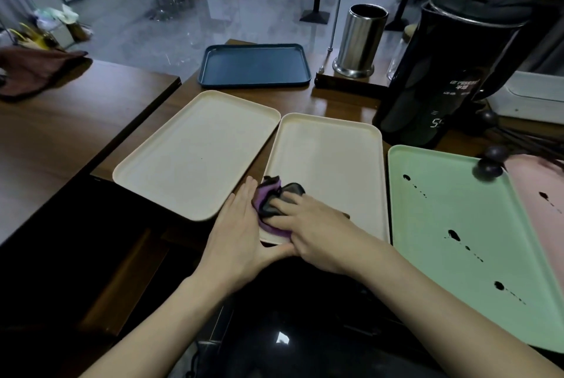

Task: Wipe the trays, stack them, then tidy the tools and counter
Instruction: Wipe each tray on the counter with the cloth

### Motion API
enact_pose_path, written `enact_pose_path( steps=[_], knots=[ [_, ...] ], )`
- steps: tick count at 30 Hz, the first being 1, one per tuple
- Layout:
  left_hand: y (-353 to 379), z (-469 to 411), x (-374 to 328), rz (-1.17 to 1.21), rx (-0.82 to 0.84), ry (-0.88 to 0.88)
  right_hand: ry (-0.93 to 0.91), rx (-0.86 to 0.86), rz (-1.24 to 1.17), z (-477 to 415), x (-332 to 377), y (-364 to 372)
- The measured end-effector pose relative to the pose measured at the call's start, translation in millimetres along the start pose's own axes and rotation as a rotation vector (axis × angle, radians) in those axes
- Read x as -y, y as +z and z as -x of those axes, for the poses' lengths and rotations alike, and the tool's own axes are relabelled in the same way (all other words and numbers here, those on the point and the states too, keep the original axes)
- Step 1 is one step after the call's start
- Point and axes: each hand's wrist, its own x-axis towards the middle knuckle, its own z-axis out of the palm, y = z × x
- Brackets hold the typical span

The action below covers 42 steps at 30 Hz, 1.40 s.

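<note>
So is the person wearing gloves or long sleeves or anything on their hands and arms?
No gloves. The left hand and the right hand are bare, with no ring, watch or bracelet that I can see. The left forearm and the right forearm are bare too. No sleeve shows anywhere along them in this view.

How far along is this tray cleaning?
Early on. The left cream tray and blue tray look clean. The right hand presses a cloth on the middle cream tray; the left hand steadies its corner. Still to do: the green tray and pink tray show dark spots, nothing is stacked, and dark sticks lie loose at the right.
</note>
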Motion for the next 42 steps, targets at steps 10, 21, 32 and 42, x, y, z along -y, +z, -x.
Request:
enact_pose_path(
  steps=[10, 21, 32, 42],
  knots=[
    [-5.8, 2.1, 1.2, -0.149, 0.142, -0.004, 0.27, 0.013, -0.112, 73.2, -16.8, -6.1],
    [-19.0, -2.7, -7.5, -0.121, 0.177, 0.02, 0.255, -0.066, -0.139, 56.9, 8.2, -1.7],
    [1.0, -53.0, -17.7, -0.145, 0.145, -0.001, 0.511, -0.17, -0.071, 83.8, 25.3, 15.2],
    [18.9, -51.5, -6.1, -0.21, -0.002, 0.087, 0.503, -0.123, -0.071, -31.3, -40.1, -18.4]
  ],
)
